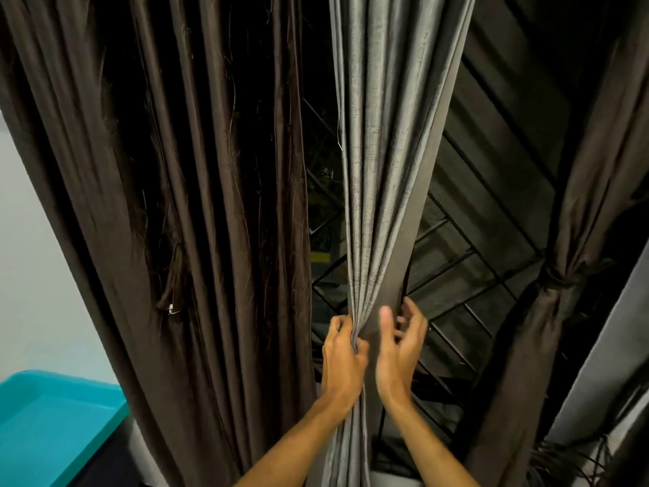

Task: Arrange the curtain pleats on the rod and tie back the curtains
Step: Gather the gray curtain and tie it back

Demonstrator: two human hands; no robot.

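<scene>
Our left hand pinches the gathered pleats of the grey curtain at centre, and our right hand sits spread at its right edge, thumb on the cloth. Narrow gaps either side show the window grille. A loose brown curtain crowds the left, a knotted brown curtain the right; a teal tub sits low left, partly in view.

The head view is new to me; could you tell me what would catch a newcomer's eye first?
The grey curtain at centre stands out, its folds gathered and gripped by the left hand, with the right hand loosely curled at its right edge. A loose brown curtain hangs to the left, and a knotted brown curtain to the right.
</scene>
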